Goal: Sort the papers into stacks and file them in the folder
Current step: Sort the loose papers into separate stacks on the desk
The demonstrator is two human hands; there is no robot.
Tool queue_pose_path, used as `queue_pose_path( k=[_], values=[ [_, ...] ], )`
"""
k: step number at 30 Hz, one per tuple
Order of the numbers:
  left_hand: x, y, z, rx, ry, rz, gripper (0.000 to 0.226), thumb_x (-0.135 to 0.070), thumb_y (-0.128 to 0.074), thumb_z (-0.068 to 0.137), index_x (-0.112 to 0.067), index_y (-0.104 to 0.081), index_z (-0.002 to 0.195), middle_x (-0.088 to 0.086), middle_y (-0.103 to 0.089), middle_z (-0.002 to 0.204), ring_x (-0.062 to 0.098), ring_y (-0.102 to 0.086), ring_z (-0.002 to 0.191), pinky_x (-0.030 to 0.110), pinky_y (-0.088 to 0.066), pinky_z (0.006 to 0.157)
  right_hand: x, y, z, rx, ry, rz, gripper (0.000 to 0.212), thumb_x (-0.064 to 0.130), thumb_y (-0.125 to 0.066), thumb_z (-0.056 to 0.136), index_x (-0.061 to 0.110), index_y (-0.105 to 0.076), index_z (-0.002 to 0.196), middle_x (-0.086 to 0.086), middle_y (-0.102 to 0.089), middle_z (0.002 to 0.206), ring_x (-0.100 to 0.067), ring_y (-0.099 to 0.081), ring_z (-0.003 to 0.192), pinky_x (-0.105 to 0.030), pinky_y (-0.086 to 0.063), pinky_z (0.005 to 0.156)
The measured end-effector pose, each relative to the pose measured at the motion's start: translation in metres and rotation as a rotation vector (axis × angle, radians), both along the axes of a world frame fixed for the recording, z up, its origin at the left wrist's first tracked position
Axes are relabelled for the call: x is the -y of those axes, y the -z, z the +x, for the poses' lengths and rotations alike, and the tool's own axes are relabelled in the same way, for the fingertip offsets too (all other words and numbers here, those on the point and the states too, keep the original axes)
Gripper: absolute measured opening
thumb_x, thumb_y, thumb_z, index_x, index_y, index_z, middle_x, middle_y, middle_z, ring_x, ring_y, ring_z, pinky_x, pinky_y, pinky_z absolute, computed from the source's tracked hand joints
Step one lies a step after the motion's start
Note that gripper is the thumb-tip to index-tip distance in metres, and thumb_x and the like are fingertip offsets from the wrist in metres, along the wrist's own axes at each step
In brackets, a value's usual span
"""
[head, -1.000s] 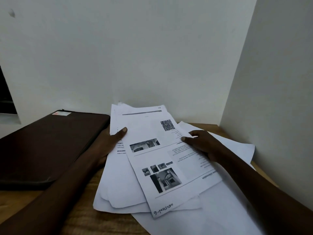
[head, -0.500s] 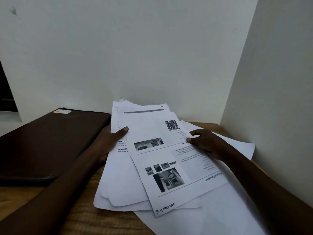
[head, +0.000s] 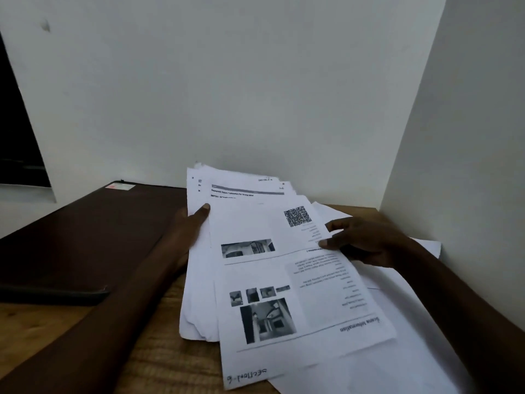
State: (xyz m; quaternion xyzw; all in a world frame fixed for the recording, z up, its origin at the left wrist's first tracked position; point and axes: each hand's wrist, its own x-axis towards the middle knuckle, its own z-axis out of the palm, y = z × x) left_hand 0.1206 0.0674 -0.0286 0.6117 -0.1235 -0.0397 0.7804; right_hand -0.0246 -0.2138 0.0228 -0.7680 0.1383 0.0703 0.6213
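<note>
I record the papers (head: 199,294) as a loose, fanned stack on the counter (head: 159,365), just right of the closed dark folder (head: 85,237). The left hand (head: 187,231), beside the folder's right edge, grips the stack's folder-side edge, thumb on top. The top sheet (head: 284,280), printed with photos and a QR code, lies askew. The right hand (head: 360,240), on the stack's side away from the folder, has fingertips on that sheet's edge; whether it pinches, I cannot tell.

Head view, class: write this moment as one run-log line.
left hand: grips paper stack edge | right hand: holds top sheet right edge | folder: closed, left of papers | filing: not begun
</note>
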Motion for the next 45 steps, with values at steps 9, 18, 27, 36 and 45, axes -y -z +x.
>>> queue_pose_path(
  k=[9,18,27,36,45],
  values=[
    [0.001,-0.004,-0.007,-0.015,0.068,-0.034,0.014,-0.013,-0.048,0.102,-0.014,-0.063,0.100,-0.004,-0.076,0.076,0.011,-0.073,0.066,0.026,-0.058,0.054,0.016,-0.001,0.008,0.140,0.143,-0.411,0.020,0.006,-0.068,0.087,0.015,-0.069,0.105,-0.011,-0.071,0.102,-0.023,-0.067,0.088,-0.036,-0.054,0.082],
    [0.002,-0.009,-0.010,-0.048,0.058,0.039,0.016,-0.011,-0.048,0.103,-0.010,-0.062,0.095,-0.006,-0.074,0.067,0.008,-0.071,0.057,0.021,-0.054,0.047,0.043,-0.059,0.010,0.419,0.418,-1.346,0.012,0.009,-0.054,0.080,0.003,-0.064,0.084,-0.024,-0.064,0.108,-0.043,-0.060,0.103,-0.043,-0.048,0.084],
    [0.007,-0.013,-0.018,-0.021,0.038,0.145,0.015,-0.006,-0.043,0.104,-0.007,-0.057,0.100,0.004,-0.061,0.080,0.008,-0.065,0.055,0.012,-0.046,0.042,-0.136,0.011,0.055,1.241,-0.302,-1.450,0.016,0.003,-0.050,0.080,0.009,-0.065,0.079,-0.016,-0.062,0.106,-0.031,-0.052,0.089,-0.038,-0.040,0.067],
    [0.017,-0.012,-0.034,-0.146,0.197,0.125,0.018,0.008,-0.048,0.097,-0.002,-0.063,0.101,0.007,-0.061,0.070,0.007,-0.065,0.067,0.014,-0.049,0.070,-0.153,0.041,0.057,1.194,-0.405,-1.320,0.028,0.001,-0.045,0.080,0.009,-0.063,0.101,-0.012,-0.059,0.102,-0.027,-0.051,0.088,-0.037,-0.044,0.062],
    [-0.017,-0.010,-0.007,-0.194,0.197,-0.006,0.034,0.000,-0.053,0.096,0.004,-0.055,0.131,0.027,-0.063,0.126,0.045,-0.063,0.110,0.049,-0.057,0.081,-0.003,0.012,0.057,0.473,0.255,-1.108,0.059,0.038,-0.068,0.084,0.019,-0.046,0.136,-0.005,-0.053,0.135,-0.029,-0.048,0.124,-0.040,-0.040,0.101]
  ],
)
